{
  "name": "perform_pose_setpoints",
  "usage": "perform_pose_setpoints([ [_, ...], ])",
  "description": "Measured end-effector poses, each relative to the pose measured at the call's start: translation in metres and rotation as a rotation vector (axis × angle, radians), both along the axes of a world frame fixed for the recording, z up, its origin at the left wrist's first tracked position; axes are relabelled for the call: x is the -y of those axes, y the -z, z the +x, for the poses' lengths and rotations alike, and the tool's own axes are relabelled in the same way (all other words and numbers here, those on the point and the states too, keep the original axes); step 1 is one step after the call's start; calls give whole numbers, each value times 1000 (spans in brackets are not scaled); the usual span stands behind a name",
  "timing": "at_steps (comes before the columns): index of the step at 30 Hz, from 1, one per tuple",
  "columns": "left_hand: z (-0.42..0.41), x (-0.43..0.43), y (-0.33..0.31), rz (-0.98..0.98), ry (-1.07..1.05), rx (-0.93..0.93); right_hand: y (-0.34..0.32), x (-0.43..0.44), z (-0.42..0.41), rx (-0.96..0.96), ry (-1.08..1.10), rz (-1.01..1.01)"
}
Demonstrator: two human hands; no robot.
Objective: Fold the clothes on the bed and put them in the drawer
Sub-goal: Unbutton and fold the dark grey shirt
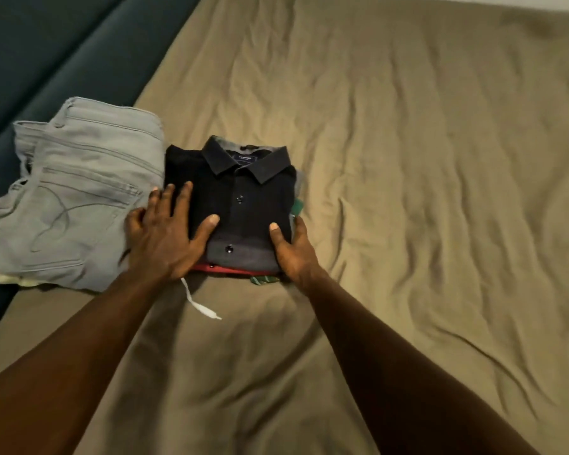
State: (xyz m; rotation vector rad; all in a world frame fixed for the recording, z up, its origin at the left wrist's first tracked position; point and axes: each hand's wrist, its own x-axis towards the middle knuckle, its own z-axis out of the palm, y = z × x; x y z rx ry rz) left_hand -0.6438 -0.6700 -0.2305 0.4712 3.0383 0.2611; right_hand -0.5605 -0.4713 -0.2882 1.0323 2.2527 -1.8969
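A folded dark button shirt [243, 192] tops a small stack on the bed, with a red garment [211, 269] and a green striped one [264, 280] showing under its near edge. My left hand [165, 234] lies flat on the stack's left side, fingers spread and straight. My right hand [291, 249] holds the stack's right near corner: the thumb lies on top and the fingers go under the edge, out of sight. Folded grey jeans [79, 192] lie to the left, touching the stack.
The bed is covered by a wrinkled olive-brown sheet [424, 208]. A white drawstring [201, 305] trails out from under the stack toward me. A dark teal padded edge [46, 54] runs along the bed's left side. No drawer is in view.
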Motion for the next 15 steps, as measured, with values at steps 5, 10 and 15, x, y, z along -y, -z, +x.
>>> perform_pose_setpoints([
  [5, 109, -50, -11, 453, 210, -130, -32, -35, 106, -13, -47, 179],
  [10, 240, -157, 3, 525, 466, 154, -47, -113, 271, 9, 20, 338],
  [15, 387, -295, 8, 481, 783, 319, -64, -211, 454, 153, 325, 381],
])
